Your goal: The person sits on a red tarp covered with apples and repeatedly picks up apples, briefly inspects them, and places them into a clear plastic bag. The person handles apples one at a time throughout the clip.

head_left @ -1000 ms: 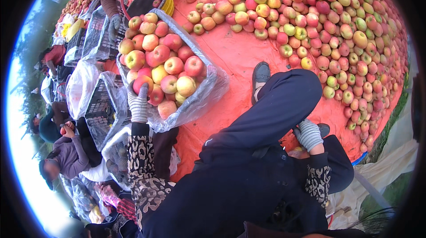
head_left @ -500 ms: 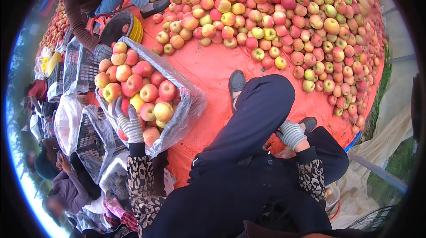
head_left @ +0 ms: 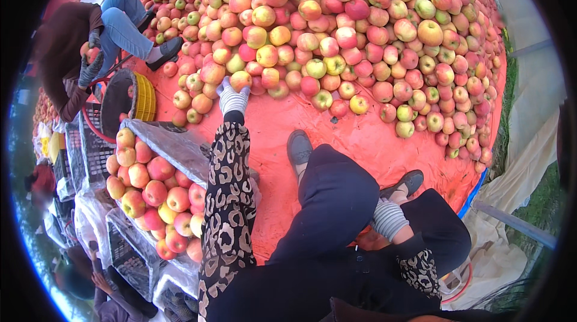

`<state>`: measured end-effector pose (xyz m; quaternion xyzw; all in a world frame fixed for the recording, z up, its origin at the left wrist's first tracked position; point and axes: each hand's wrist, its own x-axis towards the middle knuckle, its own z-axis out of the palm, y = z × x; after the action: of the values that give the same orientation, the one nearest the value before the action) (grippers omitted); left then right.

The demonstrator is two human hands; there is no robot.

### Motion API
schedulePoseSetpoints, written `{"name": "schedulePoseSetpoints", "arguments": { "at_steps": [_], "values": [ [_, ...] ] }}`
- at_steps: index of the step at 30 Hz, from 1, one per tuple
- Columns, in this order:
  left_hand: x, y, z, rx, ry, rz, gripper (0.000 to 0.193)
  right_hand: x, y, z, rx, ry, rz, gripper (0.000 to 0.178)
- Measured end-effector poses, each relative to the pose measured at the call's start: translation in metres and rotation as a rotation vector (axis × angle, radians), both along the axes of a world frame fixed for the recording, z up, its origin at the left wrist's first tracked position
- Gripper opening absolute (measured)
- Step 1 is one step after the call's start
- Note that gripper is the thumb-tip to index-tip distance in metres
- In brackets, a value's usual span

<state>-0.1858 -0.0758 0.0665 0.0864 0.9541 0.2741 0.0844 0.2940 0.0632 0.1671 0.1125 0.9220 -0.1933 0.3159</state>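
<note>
Stretched out to the near edge of a big heap of red and yellow apples (head_left: 336, 39), my left hand (head_left: 233, 101) wears a striped grey-and-white glove. Its fingertips close around the lower sides of a yellow-red apple (head_left: 240, 80). My right hand (head_left: 389, 218), in the same kind of glove, hangs low between my legs beside my knee. Its fingers are hidden behind my leg. Left of my left forearm stands a plastic-lined crate (head_left: 174, 151) filled with apples (head_left: 155, 192).
A person in a brown top (head_left: 60, 51) sits at the upper left, holding an apple in gloved hands over a yellow basket (head_left: 145, 97). Lined black crates (head_left: 129, 256) and another person are at the lower left. Red sheeting (head_left: 270, 142) lies underfoot; a metal pole (head_left: 517, 226) is at right.
My left hand has left the apples in the crate and reached forward to an apple at the heap. The view has shifted. My right hand stays between my legs.
</note>
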Motion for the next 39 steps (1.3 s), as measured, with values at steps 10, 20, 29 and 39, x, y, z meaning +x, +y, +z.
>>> {"name": "schedulePoseSetpoints", "arguments": {
  "at_steps": [10, 20, 29, 39],
  "values": [
    [-0.005, 0.021, -0.031, 0.862, -0.399, 0.415, 0.063, -0.011, -0.005, 0.004, -0.032, 0.057, 0.038, 0.028],
    [0.069, 0.000, 0.056, 1.756, -1.331, 0.303, 0.060, -0.015, -0.007, 0.030, -0.006, 0.038, 0.093, 0.032],
    [0.143, -0.073, 0.167, 1.522, -0.712, 0.119, 0.058, 0.006, -0.007, 0.015, 0.011, 0.097, 0.046, 0.034],
    [0.146, -0.232, 0.174, -0.150, 0.402, -0.044, 0.060, 0.003, -0.014, 0.023, 0.012, 0.105, 0.125, 0.036]
  ]
}}
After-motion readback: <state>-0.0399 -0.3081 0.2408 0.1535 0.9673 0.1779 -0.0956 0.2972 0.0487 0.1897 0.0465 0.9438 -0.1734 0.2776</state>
